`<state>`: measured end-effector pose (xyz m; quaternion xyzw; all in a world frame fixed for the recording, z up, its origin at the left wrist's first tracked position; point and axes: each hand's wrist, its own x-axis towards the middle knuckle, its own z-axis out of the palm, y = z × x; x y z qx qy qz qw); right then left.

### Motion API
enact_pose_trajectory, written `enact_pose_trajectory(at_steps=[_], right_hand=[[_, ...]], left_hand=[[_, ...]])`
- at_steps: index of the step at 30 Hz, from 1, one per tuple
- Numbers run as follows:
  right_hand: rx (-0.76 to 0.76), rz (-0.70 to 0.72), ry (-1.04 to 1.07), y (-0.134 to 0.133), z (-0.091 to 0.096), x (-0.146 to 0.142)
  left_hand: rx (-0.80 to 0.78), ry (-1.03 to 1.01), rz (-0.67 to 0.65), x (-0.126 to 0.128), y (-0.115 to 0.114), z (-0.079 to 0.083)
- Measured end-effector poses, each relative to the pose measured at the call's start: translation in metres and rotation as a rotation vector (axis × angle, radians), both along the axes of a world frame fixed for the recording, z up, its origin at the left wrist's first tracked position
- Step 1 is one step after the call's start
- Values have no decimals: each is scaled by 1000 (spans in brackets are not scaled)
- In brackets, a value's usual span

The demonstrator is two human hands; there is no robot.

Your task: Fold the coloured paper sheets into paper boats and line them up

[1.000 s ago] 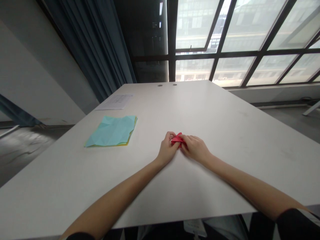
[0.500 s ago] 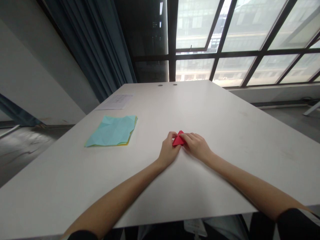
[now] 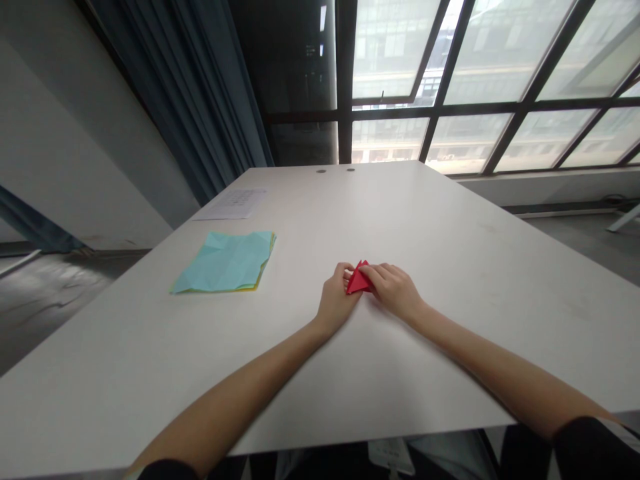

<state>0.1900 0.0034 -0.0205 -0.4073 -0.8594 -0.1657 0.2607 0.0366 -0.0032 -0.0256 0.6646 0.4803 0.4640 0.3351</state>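
A small piece of folded red paper (image 3: 359, 282), roughly triangular, is between my two hands just above the white table (image 3: 320, 373). My left hand (image 3: 336, 293) grips it from the left with curled fingers; the thumb side is partly hidden behind the paper. From the right, my right hand (image 3: 393, 288) pinches its upper right part, with the thumb lying across the front. The fingers behind the paper cannot be seen.
On the left of the table lies a stack of coloured paper sheets (image 3: 227, 262), light blue on top with yellow under it. Behind it is a printed white sheet (image 3: 233, 204). Two round dark holes sit at the far edge. Curtain and windows stand beyond.
The red paper has turned slightly in my hands, and a bit more of its front face shows. Both hands stay in nearly the same place.
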Motion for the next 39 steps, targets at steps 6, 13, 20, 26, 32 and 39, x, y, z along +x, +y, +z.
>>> enact_pose_trajectory(at_steps=[6, 13, 20, 26, 32, 39], right_hand=[[-36, 38, 93, -3, -1, -5], [-67, 38, 91, -3, -5, -10], [-146, 50, 160, -2, -1, -7], [-386, -9, 540, 8, -4, -1], [-552, -138, 718, 15, -4, 0], [-573, -158, 678, 13, -3, -2]], left_hand=[[22, -76, 21, 2, 0, -1], [61, -80, 11, 3, 1, -4], [73, 20, 29, 2, 0, -3], [27, -19, 23, 3, 5, -7], [3, -32, -8, 4, 8, -9], [94, 109, -50, 4, 3, -4]])
